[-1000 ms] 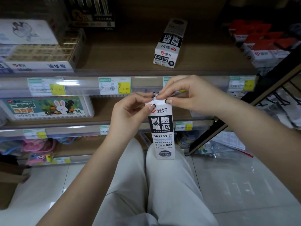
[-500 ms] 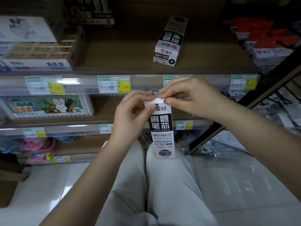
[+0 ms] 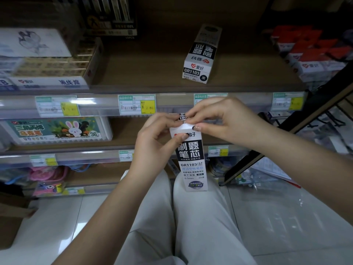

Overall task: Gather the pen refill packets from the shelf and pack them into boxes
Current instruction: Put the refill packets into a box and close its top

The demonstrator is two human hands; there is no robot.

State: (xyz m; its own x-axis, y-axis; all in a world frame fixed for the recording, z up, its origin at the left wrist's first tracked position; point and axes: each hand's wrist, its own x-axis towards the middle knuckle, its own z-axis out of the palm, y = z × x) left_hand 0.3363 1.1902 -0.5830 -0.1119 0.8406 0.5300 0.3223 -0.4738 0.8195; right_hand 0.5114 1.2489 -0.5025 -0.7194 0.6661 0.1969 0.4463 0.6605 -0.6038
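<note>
A tall white and black pen refill box [image 3: 192, 161] stands upright on my right knee. My left hand [image 3: 155, 142] grips its upper left side, thumb pressed across the front. My right hand [image 3: 219, 119] pinches the flap at the box's top end between thumb and fingertips. A second refill box [image 3: 200, 60] of the same kind lies flat on the wooden shelf [image 3: 152, 71] above, its label end facing me. What is inside the held box is hidden.
Red and white boxes [image 3: 313, 54] are stacked at the shelf's right. An eraser display box [image 3: 51, 71] sits at the left, a rabbit-print crayon case [image 3: 55, 130] one shelf lower. A dark slanted rack [image 3: 286, 134] crosses on the right. Cardboard [image 3: 11, 224] lies on the floor at left.
Both hands stay on the box's top; the fingers have shifted slightly on the flap. The box has not moved from my knee.
</note>
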